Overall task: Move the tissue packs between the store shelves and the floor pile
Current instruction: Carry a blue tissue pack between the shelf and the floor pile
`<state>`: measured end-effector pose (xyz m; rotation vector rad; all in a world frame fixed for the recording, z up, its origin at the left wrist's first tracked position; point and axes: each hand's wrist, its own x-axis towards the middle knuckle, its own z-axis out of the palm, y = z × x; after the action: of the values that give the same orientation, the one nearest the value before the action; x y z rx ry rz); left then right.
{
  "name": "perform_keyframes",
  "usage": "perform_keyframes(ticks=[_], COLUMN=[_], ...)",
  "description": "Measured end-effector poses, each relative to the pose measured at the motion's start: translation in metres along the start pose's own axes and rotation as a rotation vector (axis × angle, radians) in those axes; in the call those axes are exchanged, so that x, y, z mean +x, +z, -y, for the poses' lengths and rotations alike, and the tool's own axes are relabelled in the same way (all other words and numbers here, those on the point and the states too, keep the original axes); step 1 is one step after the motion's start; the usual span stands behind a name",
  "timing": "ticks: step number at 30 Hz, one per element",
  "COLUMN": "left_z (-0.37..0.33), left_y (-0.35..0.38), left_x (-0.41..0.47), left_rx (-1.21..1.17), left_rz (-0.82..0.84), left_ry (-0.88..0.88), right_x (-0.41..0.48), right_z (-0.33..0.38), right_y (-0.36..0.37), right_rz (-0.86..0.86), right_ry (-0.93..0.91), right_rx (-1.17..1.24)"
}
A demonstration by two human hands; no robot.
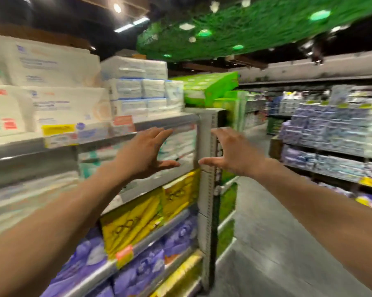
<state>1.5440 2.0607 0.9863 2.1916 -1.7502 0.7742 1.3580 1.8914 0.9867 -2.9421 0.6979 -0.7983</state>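
Both hands out in front of me, empty: left hand and right hand spread wide, thumbs pointing at each other. White tissue packs sit on the shelf behind my left fingers, beside the grey post. With this much blur, I think I'm just short of touching.

There is just one camera, and it sits on the person's head. It looks straight ahead over both arms. The left hand and right hand are close, in the middle. The shelves run beside the left hand. The floor lies below the right hand. The picture is wide, tilted and blurry.
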Motion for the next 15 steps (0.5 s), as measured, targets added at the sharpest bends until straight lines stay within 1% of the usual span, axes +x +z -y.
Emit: perform_keyframes(ticks=[8,13,15], left_z=[-0.219,-0.343,-0.390], left_y=[0.107,0.174,0.205], left_x=[0.128,0.196,0.219], left_rx=[-0.235,-0.325,-0.361], left_rz=[0.018,0.107,0.177], left_ry=[0.171,0.279,0.336], right_x=[-0.109,-0.171,-0.197], right_z=[-0.231,-0.355,-0.403], right_y=[-0.045,-0.048,-0.040], right_rz=[0.126,0.170,0.170], right_ry=[0.241,0.430,0.530], right_rx=[-0.117,-0.146,-0.130])
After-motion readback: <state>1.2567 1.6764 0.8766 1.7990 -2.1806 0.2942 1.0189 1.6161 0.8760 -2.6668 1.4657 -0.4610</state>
